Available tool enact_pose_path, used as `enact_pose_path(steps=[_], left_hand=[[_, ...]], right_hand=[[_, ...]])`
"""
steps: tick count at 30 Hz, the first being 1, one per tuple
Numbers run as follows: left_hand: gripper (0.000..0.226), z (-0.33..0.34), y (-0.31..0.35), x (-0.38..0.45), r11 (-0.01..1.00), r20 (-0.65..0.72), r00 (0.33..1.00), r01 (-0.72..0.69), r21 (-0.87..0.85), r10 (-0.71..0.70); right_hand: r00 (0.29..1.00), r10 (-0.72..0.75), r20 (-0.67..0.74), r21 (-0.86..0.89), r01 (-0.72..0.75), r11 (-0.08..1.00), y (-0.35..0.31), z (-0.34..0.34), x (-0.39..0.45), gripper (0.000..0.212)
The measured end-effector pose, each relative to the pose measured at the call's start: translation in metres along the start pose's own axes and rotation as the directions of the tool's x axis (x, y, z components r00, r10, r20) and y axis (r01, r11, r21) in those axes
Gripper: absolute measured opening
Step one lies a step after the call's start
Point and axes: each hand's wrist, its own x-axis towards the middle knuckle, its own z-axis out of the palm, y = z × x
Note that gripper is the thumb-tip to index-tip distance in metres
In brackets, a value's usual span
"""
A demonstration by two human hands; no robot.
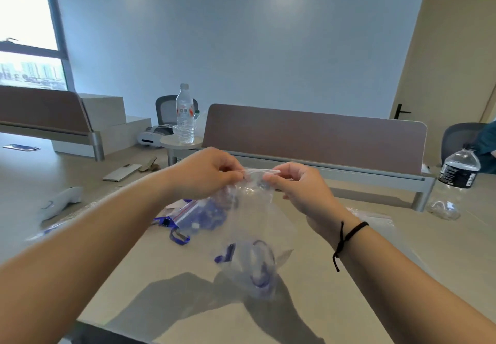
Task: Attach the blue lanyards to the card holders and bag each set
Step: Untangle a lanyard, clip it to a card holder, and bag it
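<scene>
left hand (212, 173) pinches left end of zip bag (252, 225) mouth | right hand (298, 185) pinches right end | mouth runs left-right between hands | blue lanyard (259, 265) inside bag, at bottom, below hands, above table (188, 290)

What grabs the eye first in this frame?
Both hands, left hand and right hand, pinch the top of a clear bag held above the table at centre, a blue lanyard in its bottom. Behind it lies a second bag with blue contents; a water bottle stands further back.
</scene>
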Motion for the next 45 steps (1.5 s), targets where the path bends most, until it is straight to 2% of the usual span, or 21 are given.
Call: enact_pose_path(steps=[2, 7, 11, 13, 15, 18, 20, 23, 25, 27, 29, 32, 34, 36, 37, 42, 43, 45], left_hand=[[0.020, -0.010, 0.001, 0.001, 0.999, -0.013, 1.000, -0.020, 0.027, 0.020], [0.037, -0.029, 0.001, -0.003, 0.973, -0.084, 0.988, -0.108, 0.204, 0.127], [0.059, -0.038, -0.002, -0.008, 0.976, -0.033, 0.989, -0.140, 0.167, 0.147], [0.054, -0.041, -0.006, -0.010, 0.978, 0.022, 0.993, -0.115, 0.171, 0.113], [0.033, -0.044, -0.012, -0.013, 0.983, 0.094, 0.994, -0.073, 0.169, 0.057], [0.018, -0.045, -0.027, -0.023, 1.000, 0.124, 0.992, 0.008, 0.023, -0.010], [0.018, -0.040, -0.036, -0.028, 0.983, 0.075, 0.997, 0.038, -0.179, -0.025], [0.030, -0.018, -0.045, -0.031, 0.844, -0.037, 0.992, 0.079, -0.531, -0.117], [0.039, 0.001, -0.054, -0.034, 0.734, -0.079, 0.979, 0.086, -0.674, -0.188], [0.051, 0.025, -0.062, -0.040, 0.721, -0.046, 0.982, 0.104, -0.685, -0.186], [0.064, 0.055, -0.070, -0.051, 0.744, 0.072, 0.982, 0.181, -0.643, -0.177], [0.049, 0.098, -0.090, -0.062, 0.761, 0.241, 0.944, 0.325, -0.562, -0.225], [0.029, 0.119, -0.102, -0.067, 0.755, 0.263, 0.921, 0.388, -0.529, -0.289], [0.011, 0.131, -0.108, -0.072, 0.725, 0.246, 0.902, 0.431, -0.537, -0.355], [0.010, 0.133, -0.109, -0.073, 0.704, 0.237, 0.896, 0.442, -0.556, -0.376], [0.020, 0.136, -0.110, -0.075, 0.580, 0.110, 0.886, 0.383, -0.719, -0.450], [0.020, 0.136, -0.110, -0.074, 0.583, 0.063, 0.880, 0.363, -0.727, -0.470], [0.019, 0.135, -0.113, -0.072, 0.670, -0.068, 0.870, 0.324, -0.668, -0.489]], right_hand=[[0.998, -0.032, 0.055, 0.069, 0.028, 0.997, -0.012, -0.005, 0.001, 0.010], [0.991, -0.067, 0.114, 0.252, 0.036, 0.967, -0.036, -0.021, -0.001, 0.016], [0.984, -0.123, 0.128, 0.212, 0.094, 0.973, -0.042, -0.021, -0.007, 0.017], [0.989, -0.113, 0.093, 0.220, 0.091, 0.971, -0.038, -0.021, -0.008, 0.016], [0.995, -0.076, 0.057, 0.270, 0.058, 0.961, -0.033, -0.026, -0.009, 0.013], [1.000, -0.016, 0.021, 0.367, 0.007, 0.930, -0.023, -0.033, -0.013, 0.007], [1.000, 0.018, 0.004, 0.384, -0.018, 0.923, -0.017, -0.033, -0.015, 0.009], [0.999, 0.039, 0.004, 0.415, -0.037, 0.909, -0.011, -0.030, -0.017, 0.011], [0.998, 0.058, 0.014, 0.468, -0.058, 0.882, -0.009, -0.026, -0.019, 0.010], [0.998, 0.069, 0.013, 0.490, -0.066, 0.869, -0.007, -0.019, -0.020, 0.010], [0.997, 0.074, -0.002, 0.480, -0.064, 0.875, -0.002, -0.012, -0.021, 0.009], [0.994, 0.101, -0.036, 0.497, -0.070, 0.865, 0.008, -0.008, -0.019, 0.009], [0.989, 0.127, -0.071, 0.513, -0.073, 0.855, 0.013, -0.009, -0.018, 0.014], [0.983, 0.148, -0.110, 0.517, -0.071, 0.853, 0.017, -0.012, -0.016, 0.019], [0.980, 0.156, -0.121, 0.520, -0.071, 0.851, 0.019, -0.014, -0.015, 0.019], [0.960, 0.216, -0.178, 0.555, -0.083, 0.828, 0.030, -0.021, -0.005, 0.018], [0.956, 0.228, -0.185, 0.574, -0.084, 0.815, 0.034, -0.021, -0.003, 0.017], [0.949, 0.253, -0.189, 0.607, -0.090, 0.790, 0.041, -0.018, 0.000, 0.015]])
